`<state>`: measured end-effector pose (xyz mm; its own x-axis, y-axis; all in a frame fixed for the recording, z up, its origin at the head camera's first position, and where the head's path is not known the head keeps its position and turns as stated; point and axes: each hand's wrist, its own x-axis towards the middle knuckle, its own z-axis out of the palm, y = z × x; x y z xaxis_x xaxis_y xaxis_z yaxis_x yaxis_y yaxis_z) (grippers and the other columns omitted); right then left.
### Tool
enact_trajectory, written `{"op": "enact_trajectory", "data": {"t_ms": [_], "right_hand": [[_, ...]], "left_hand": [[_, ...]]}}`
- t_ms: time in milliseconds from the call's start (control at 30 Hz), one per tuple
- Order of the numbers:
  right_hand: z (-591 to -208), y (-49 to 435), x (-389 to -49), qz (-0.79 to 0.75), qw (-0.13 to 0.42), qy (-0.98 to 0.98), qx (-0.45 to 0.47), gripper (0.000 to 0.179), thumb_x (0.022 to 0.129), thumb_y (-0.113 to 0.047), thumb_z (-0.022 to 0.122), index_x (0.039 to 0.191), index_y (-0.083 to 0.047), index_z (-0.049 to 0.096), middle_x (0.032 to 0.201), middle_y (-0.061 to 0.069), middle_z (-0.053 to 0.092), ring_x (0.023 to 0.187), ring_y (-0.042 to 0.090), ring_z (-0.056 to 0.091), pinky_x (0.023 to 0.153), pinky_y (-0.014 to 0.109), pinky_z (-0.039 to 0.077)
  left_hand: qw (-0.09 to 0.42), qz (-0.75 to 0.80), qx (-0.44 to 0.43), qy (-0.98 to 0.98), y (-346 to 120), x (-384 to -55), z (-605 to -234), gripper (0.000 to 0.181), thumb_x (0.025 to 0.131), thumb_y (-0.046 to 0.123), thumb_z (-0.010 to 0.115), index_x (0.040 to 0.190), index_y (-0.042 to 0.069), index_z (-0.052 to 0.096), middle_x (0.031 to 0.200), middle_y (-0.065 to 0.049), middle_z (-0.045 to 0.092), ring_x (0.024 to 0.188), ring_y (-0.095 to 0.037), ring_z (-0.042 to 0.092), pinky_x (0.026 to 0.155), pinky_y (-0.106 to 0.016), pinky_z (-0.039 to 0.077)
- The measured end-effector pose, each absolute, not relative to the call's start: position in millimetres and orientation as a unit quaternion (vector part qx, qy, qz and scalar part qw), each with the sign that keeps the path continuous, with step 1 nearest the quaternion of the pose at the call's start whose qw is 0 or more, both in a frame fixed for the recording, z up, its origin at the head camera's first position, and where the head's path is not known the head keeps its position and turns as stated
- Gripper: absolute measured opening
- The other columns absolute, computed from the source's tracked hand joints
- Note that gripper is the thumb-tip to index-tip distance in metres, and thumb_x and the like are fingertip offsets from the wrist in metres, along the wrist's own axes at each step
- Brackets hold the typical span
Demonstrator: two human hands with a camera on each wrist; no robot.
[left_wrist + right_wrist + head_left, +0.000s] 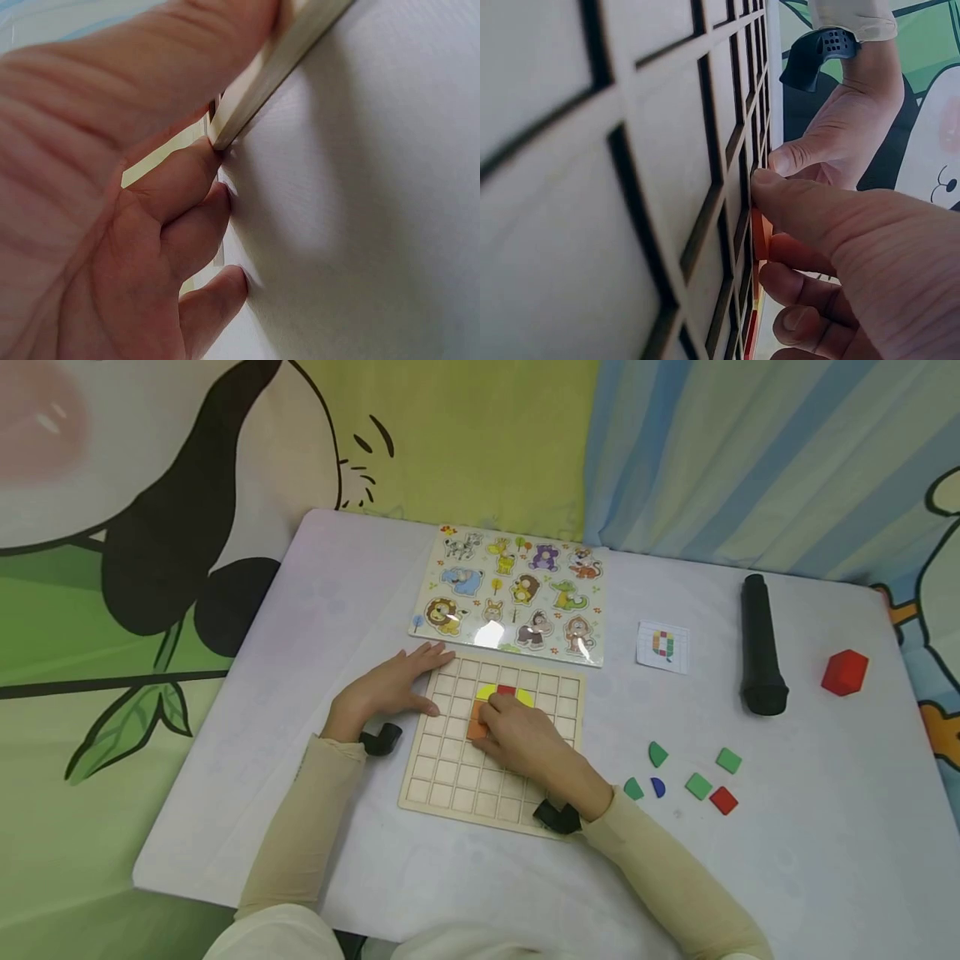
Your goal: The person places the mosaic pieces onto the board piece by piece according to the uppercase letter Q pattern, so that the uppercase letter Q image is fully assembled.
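Observation:
A wooden grid board (431, 768) lies on the table with yellow pieces (486, 692), a red square (507, 690) and orange square tiles (476, 731) in its cells. My right hand (521, 735) is over the middle of the board. Its thumb and index finger are at either side of an orange tile (760, 236) and pinch it in its cell. The other fingers are curled and partly cover the pieces. At the board's upper left corner rests my left hand (390, 685), thumb on the rim (259, 86) and fingers spread along the edge, fingertips on the table.
An animal puzzle (510, 593) lies behind the board, a small pattern card (663, 647) to its right. Further right are a black microphone (761, 643) and a red block (845, 672). Several loose pieces, including a green square (698, 786), lie right of the board.

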<state>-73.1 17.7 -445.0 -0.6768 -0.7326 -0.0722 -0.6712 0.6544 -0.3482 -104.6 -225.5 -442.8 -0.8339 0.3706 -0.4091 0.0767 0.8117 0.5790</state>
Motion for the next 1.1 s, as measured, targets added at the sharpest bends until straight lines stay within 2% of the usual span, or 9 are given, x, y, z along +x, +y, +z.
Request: {"op": "enact_trajectory", "data": {"t_ms": [300,533,900,1100], "right_hand": [[-446.7,21.7,-74.4,-0.169,0.112,0.903,-0.379,0.024,0.089,-0.033,0.072,0.095,-0.011,0.064,0.09,-0.001,0.055,0.073,0.011,0.052,0.057,0.027,0.049],[-447.7,22.9,-74.6,-0.186,0.114,0.904,-0.367,0.024,0.089,-0.031,0.072,0.098,-0.009,0.066,0.091,0.001,0.058,0.074,0.012,0.055,0.06,0.029,0.052],[-447.1,22.9,-74.6,-0.185,0.133,0.905,-0.359,0.023,0.089,-0.027,0.072,0.099,-0.008,0.066,0.092,0.002,0.059,0.077,0.013,0.057,0.066,0.031,0.054],[-446.8,23.1,-74.2,-0.185,0.136,0.906,-0.356,0.022,0.089,-0.027,0.072,0.099,-0.008,0.066,0.091,0.001,0.059,0.076,0.013,0.056,0.066,0.031,0.053]], "left_hand": [[0.267,0.276,0.117,0.916,-222.7,-106.8,-439.0,0.093,0.08,0.029,0.079,0.156,0.019,0.025,0.165,-0.006,0.011,0.152,-0.026,0.005,0.123,-0.053,0.008],[0.263,0.272,0.122,0.917,-221.8,-105.8,-435.9,0.093,0.081,0.027,0.079,0.156,0.016,0.025,0.164,-0.01,0.011,0.151,-0.031,0.006,0.122,-0.057,0.009],[0.267,0.279,0.111,0.916,-224.5,-104.8,-440.0,0.094,0.08,0.028,0.08,0.156,0.018,0.026,0.165,-0.009,0.009,0.151,-0.035,0.005,0.122,-0.058,0.01],[0.266,0.279,0.111,0.916,-224.4,-104.5,-441.6,0.094,0.08,0.027,0.08,0.156,0.018,0.027,0.165,-0.009,0.01,0.152,-0.03,0.006,0.123,-0.055,0.008]]}}
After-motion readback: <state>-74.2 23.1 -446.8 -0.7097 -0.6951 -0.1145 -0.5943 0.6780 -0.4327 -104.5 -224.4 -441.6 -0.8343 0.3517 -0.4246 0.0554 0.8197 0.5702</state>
